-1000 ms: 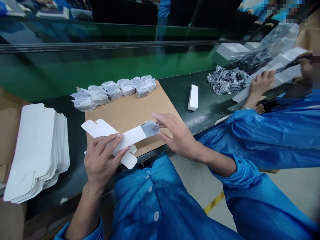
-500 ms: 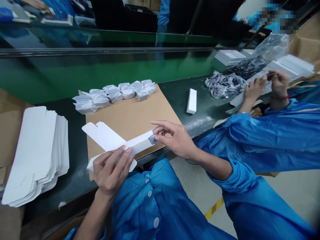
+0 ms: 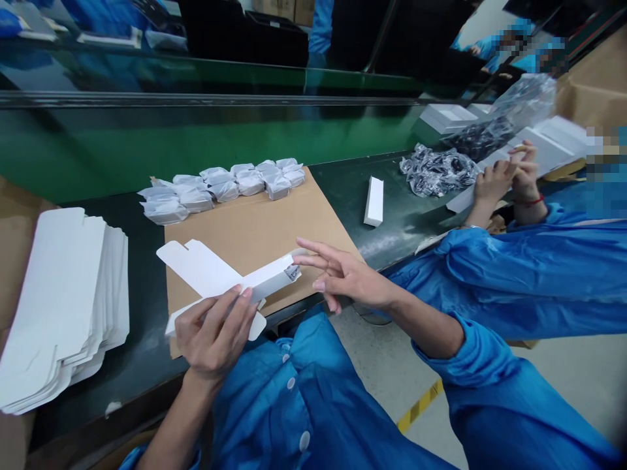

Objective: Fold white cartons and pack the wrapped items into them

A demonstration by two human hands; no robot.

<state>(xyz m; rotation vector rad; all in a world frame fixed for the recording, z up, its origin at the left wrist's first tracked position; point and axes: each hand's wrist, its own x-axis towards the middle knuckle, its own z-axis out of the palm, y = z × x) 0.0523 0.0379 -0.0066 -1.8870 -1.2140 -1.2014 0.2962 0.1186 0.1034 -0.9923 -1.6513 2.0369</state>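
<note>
My left hand (image 3: 214, 329) is closed around a white cardboard box (image 3: 268, 277), partly folded, with its flaps spread out to the left. At the box's right end something grey and wrapped shows inside the opening. My right hand (image 3: 350, 274) is at that end, fingers stretched and apart, a fingertip at the upper edge of the opening. Beneath the box lies a flat brown cardboard sheet (image 3: 235, 225). Along the sheet's far edge sit several small wrapped packets (image 3: 224, 185) in rows.
A stack of flat white box blanks (image 3: 53, 300) lies at the left. Right of the sheet stands a closed white box (image 3: 374, 201). Farther right are a heap of clear-wrapped dark items (image 3: 435, 168) and a co-worker's hands (image 3: 504, 176) by white boxes.
My right hand's fingers have straightened and spread at the box's open end, where they were curled before. My left hand keeps its hold. The co-worker's hands have shifted slightly.
</note>
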